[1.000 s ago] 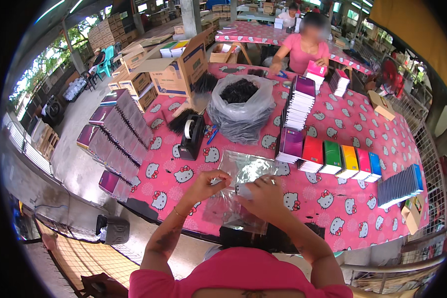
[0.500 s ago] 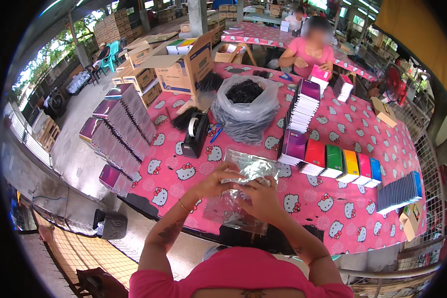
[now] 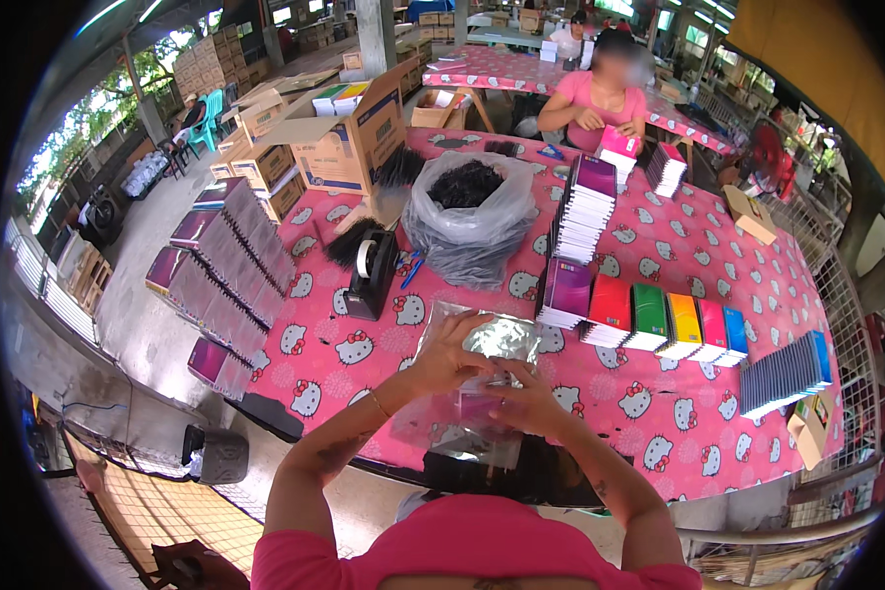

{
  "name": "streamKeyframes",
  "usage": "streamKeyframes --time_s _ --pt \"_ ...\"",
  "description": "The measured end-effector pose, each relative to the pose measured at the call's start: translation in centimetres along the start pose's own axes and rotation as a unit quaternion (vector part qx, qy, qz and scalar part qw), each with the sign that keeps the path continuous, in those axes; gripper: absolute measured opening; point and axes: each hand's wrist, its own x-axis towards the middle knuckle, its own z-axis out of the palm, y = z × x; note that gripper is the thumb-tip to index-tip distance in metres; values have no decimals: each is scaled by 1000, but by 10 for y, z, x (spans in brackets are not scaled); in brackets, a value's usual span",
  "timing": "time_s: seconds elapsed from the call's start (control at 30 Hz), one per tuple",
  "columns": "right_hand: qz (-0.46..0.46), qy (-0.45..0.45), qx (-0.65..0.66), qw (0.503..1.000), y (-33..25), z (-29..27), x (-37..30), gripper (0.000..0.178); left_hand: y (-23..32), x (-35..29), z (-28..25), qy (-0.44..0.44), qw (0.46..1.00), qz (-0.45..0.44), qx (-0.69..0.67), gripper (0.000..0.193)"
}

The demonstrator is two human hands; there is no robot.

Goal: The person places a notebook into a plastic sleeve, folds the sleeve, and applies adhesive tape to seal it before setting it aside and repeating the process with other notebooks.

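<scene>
In front of me, clear plastic bags (image 3: 506, 339) lie on the table by its near edge, shiny where light hits them. My left hand (image 3: 447, 362) bends over their left side, fingers and thumb closed on the film. My right hand (image 3: 526, 401) grips the plastic just to the right, its fingertips close to the left thumb. Between the hands a purplish patch (image 3: 477, 405) shows through the film; what it is I cannot make out. A black tape dispenser (image 3: 372, 275) stands beyond my left hand, with blue pens (image 3: 412, 270) beside it.
Stacked notebooks in plastic (image 3: 211, 256) line the left edge. A grey bag of black strands (image 3: 470, 221) stands at the middle back. Purple notebooks (image 3: 590, 206), a coloured row (image 3: 649, 317) and blue notebooks (image 3: 787, 377) fill the right. A co-worker (image 3: 600, 98) sits across, behind a cardboard box (image 3: 349, 143).
My left hand has shifted slightly left, its fingers further up the film. My right hand has moved slightly down and right. The whole view has shifted a little.
</scene>
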Motion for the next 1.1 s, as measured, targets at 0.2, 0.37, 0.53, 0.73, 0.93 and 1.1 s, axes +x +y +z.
streamKeyframes --time_s 0.2,0.37,0.53,0.73,0.93,1.1 --pt "42 29 136 989 4 1 7 37 -10 -7 31 61 988 -135 -53 64" --pt "339 160 319 871 48 23 22 50 43 2 -25 -28 995 -90 31 65" --pt "209 -1 232 950 53 19 57 42 27 -14 -31 53 997 27 -43 51" --pt "219 -25 362 906 52 13 40 68 -9 -28 -1 -102 846 -344 -395 51" --pt "203 -127 329 914 -9 -29 29 79 20 -38 -10 -81 976 -180 -91 49" --pt "30 -20 33 999 -6 8 -1 35 43 -51 -9 -60 988 18 140 46"
